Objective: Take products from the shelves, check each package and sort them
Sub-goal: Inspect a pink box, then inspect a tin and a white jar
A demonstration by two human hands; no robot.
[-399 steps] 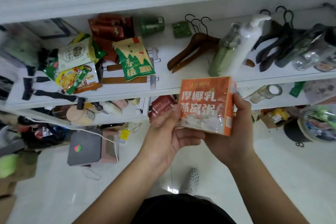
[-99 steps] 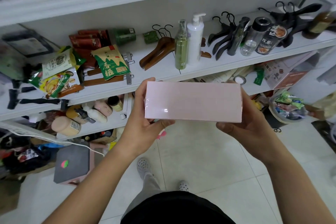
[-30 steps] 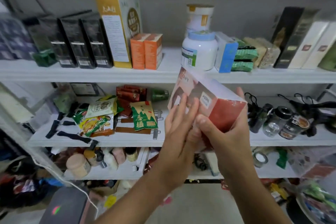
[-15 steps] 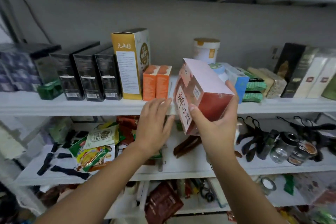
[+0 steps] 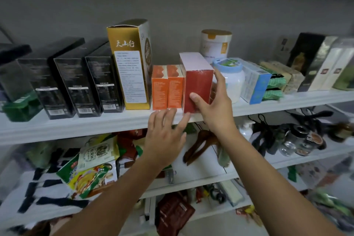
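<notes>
A pink box with a red end face (image 5: 197, 82) stands upright on the upper white shelf (image 5: 95, 124), right beside two orange boxes (image 5: 167, 87). My right hand (image 5: 212, 101) grips it, thumb on the red face and fingers round its right side. My left hand (image 5: 164, 136) hovers with fingers spread just below the shelf edge, under the orange boxes, holding nothing.
Left of the orange boxes stand a tall gold box (image 5: 130, 63) and several black boxes (image 5: 76, 80). A white jar with a blue lid (image 5: 231, 76) and a blue carton (image 5: 255, 82) crowd the right. The lower shelf holds snack bags (image 5: 92, 166), wooden hangers (image 5: 199, 145) and bottles.
The pink box went from tilted in the air to standing upright on the upper shelf beside the orange boxes. My left hand dropped slightly below the shelf edge.
</notes>
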